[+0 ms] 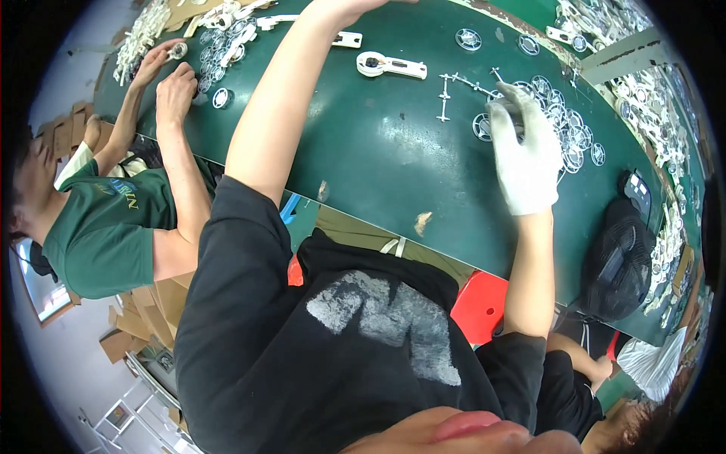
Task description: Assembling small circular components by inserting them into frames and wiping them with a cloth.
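Observation:
My left arm stretches to the far edge of the view, where my bare left hand [354, 6] is mostly cut off, its fingers out of sight. My right hand [528, 151], in a white glove, hovers over the near-left side of a pile of round spoked discs [571, 125]. Its thumb and fingers are apart, with nothing visible between them. One spoked disc [482, 127] lies beside the thumb. Thin grey sprue pieces [444, 98] rest left of that hand. A white long-handled plastic part with a round end [392, 66] lies mid-table, between my arms.
On the green table [393, 151], loose discs [468, 39] lie at the far side. A black mesh cap [620, 261] sits at the right. White parts [665, 136] heap beyond a metal post [620, 57]. At left, a co-worker's hands [175, 91] handle small parts; another person sits lower right.

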Available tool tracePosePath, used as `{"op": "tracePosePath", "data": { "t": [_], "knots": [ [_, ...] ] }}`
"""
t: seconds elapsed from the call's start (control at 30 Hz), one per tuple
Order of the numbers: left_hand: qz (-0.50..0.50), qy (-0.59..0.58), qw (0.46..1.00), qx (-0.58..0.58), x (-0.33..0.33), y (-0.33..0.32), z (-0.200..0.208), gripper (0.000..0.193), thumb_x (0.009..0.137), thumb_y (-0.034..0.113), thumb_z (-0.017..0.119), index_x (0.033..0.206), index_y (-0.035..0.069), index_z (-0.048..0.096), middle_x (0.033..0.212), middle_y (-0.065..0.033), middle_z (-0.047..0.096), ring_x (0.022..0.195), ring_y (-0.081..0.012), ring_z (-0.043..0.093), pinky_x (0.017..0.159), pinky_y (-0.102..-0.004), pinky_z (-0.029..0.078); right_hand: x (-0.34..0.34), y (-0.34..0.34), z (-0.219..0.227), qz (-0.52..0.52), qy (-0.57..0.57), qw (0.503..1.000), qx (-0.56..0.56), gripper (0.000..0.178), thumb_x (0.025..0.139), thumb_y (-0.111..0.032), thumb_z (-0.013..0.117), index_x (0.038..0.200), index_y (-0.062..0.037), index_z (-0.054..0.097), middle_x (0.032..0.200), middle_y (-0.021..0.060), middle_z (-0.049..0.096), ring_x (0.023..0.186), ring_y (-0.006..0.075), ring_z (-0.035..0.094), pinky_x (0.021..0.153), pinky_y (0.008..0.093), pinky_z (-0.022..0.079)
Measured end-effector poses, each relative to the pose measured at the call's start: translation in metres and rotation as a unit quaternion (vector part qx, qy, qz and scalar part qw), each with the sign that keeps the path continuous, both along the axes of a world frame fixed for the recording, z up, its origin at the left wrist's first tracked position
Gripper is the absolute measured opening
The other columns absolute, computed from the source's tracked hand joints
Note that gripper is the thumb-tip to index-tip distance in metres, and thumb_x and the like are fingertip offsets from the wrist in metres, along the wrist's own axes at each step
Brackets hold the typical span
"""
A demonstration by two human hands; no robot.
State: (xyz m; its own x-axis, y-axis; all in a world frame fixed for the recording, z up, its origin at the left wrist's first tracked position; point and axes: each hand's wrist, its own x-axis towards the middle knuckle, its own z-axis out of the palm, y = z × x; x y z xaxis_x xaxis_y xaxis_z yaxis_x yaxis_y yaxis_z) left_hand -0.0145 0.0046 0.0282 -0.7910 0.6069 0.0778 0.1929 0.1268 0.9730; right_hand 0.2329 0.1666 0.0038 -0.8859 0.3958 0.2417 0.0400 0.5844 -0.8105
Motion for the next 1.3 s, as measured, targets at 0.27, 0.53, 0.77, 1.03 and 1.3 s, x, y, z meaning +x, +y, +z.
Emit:
{"op": "tracePosePath", "data": {
  "t": [0.27,0.53,0.77,1.03,1.3],
  "knots": [
    [-0.027,0.348,0.847,-0.402,0.078,-0.071,-0.029,0.040,0.086,0.024,0.078,0.121,0.007,0.069,0.111,-0.0106,0.069,0.101,-0.0314,0.068,0.086,-0.0384,0.055,-0.001,0.003,0.004,0.002,-0.034,0.999,-0.017,0.034,0.100,-0.016,0.063,0.130,-0.0007,0.066,0.113,0.0122,0.075,0.099,0.0159,0.070,0.092,0.0292,0.054],
    [-0.119,0.384,0.910,-0.100,0.137,0.002,-0.023,0.048,0.082,0.014,0.081,0.127,0.010,0.064,0.120,-0.0093,0.064,0.110,-0.0312,0.065,0.093,-0.0385,0.055,0.000,0.006,0.005,0.041,-0.129,0.973,0.187,0.045,0.092,-0.029,0.065,0.131,-0.0066,0.064,0.109,0.0188,0.072,0.106,0.0363,0.069,0.093,0.0444,0.054],
    [-0.067,0.444,0.846,-0.288,0.169,0.038,-0.053,0.058,0.079,0.041,0.082,0.122,0.009,0.059,0.112,-0.0083,0.062,0.103,-0.0276,0.065,0.086,-0.0417,0.056,-0.006,0.042,0.009,-0.188,-0.135,0.967,0.103,0.049,0.094,-0.049,0.060,0.122,-0.0105,0.071,0.109,0.0209,0.073,0.105,0.0379,0.070,0.092,0.0423,0.053],
    [-0.099,0.370,0.914,-0.135,0.153,0.026,-0.056,0.055,0.089,0.027,0.078,0.139,0.013,0.059,0.118,-0.0142,0.056,0.099,-0.0272,0.064,0.086,-0.0362,0.054,-0.001,0.034,0.005,-0.131,-0.127,0.973,0.140,0.044,0.094,-0.049,0.061,0.121,-0.0165,0.072,0.108,0.0159,0.074,0.103,0.0363,0.071,0.091,0.0426,0.054],
    [-0.069,0.362,0.917,0.151,0.122,0.025,-0.047,0.041,0.075,0.020,0.090,0.109,0.006,0.072,0.109,-0.0097,0.068,0.103,-0.0257,0.067,0.088,-0.0346,0.054,0.003,0.014,0.013,-0.011,-0.180,0.965,0.192,0.037,0.090,-0.040,0.069,0.107,-0.0067,0.070,0.090,0.0180,0.073,0.087,0.0382,0.072,0.076,0.0429,0.055]
  ]
}}
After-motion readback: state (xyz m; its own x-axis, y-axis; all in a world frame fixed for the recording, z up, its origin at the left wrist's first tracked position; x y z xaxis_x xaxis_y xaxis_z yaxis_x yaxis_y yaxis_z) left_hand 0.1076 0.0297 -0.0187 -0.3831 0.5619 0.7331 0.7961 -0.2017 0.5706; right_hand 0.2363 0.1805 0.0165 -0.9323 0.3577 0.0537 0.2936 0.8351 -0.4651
